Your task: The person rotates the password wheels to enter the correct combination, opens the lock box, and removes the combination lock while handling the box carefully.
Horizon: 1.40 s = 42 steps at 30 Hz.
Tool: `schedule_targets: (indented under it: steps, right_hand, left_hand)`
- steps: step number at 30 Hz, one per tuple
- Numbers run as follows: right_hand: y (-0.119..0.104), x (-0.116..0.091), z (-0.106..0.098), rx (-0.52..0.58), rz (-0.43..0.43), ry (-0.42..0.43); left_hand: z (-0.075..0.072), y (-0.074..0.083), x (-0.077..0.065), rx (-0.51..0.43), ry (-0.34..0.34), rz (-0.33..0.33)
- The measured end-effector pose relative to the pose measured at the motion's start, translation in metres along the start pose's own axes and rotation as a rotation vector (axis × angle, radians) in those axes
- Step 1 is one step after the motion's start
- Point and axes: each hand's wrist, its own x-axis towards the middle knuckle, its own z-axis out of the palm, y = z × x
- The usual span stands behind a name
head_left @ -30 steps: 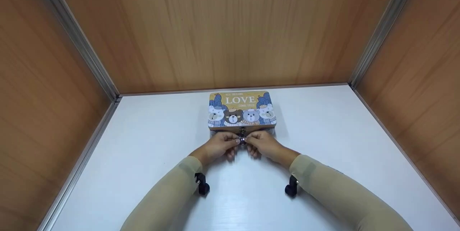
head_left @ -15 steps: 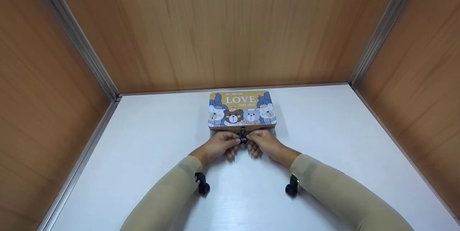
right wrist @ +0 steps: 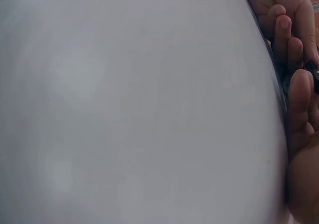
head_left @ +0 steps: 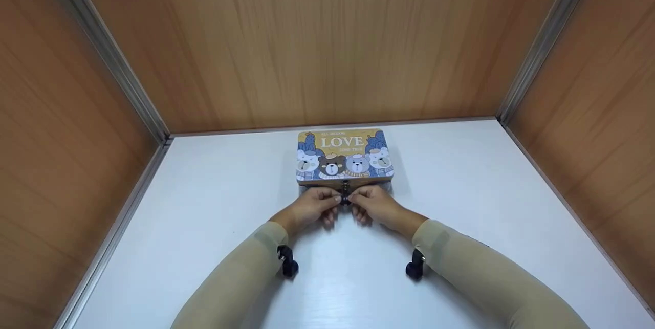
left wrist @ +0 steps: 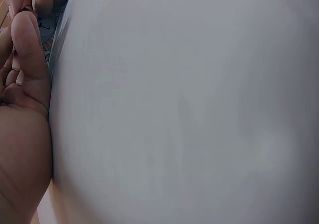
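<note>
A tin box (head_left: 345,155) with a lid showing cartoon bears and the word LOVE stands at the back middle of the table, its lid down. From the metal clasp (head_left: 345,185) on its front hangs a small dark lock (head_left: 345,199), mostly covered by fingers. My left hand (head_left: 312,206) pinches the lock's left side between thumb and forefinger. On the other side, my right hand (head_left: 377,205) pinches it the same way. A dark piece of the lock (right wrist: 314,74) shows between the fingertips in the right wrist view; its details are too small to tell.
The white table (head_left: 215,216) lies under both forearms. A wooden panel (head_left: 327,42) rises close behind the box, with side panels (head_left: 604,114) in metal frames left and right. Small black devices (head_left: 415,265) sit at both wrists.
The lock showed a bright shine a second ago and looks darker now. The right fingertips shifted slightly away and back toward it. Box and left hand stay nearly still.
</note>
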Motion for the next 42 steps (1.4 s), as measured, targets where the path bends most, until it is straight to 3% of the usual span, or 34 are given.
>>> schedule_targets:
  steps: [15,24,32,42]
  right_hand:
    - [-0.0039,0.0003,0.0015,-0.043,0.0,-0.003]
    - [-0.0023,0.0005,0.0018,0.016,0.033,0.004]
    - [-0.0047,0.0004,-0.0012,0.064,0.046,-0.021]
    - [-0.0042,-0.0011,-0.0009,0.044,0.031,-0.003]
  left_hand:
    - [-0.0004,0.0011,-0.0001,0.026,0.004,-0.003]
    - [-0.0005,0.0022,-0.0019,0.047,0.002,-0.004]
    - [0.0006,0.0011,-0.0008,0.006,0.005,0.003]
    - [0.0005,0.0007,-0.0003,0.0,0.003,-0.008]
